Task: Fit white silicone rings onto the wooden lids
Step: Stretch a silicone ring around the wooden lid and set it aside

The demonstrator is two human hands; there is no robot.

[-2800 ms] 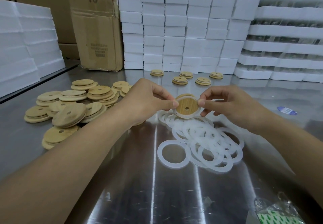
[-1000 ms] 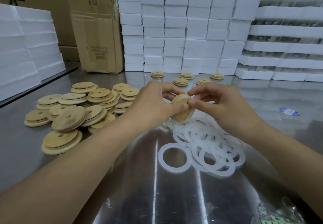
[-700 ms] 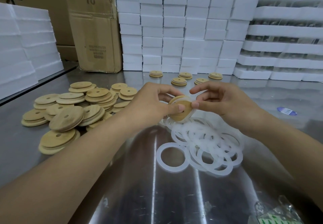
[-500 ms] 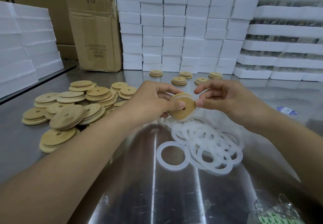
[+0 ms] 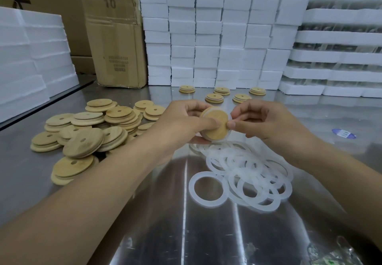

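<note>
At frame centre my left hand (image 5: pixel 182 124) and right hand (image 5: pixel 266 124) pinch one wooden lid (image 5: pixel 215 125) by opposite edges, above loose rings (image 5: pixel 244 173); bare steel table (image 5: pixel 206 233) below.

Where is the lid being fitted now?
In the head view, the lid is centre frame, held between the left hand and right hand, above the ring pile.

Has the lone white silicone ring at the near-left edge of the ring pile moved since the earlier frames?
No. The lone white silicone ring keeps its place beside the ring pile.
</note>
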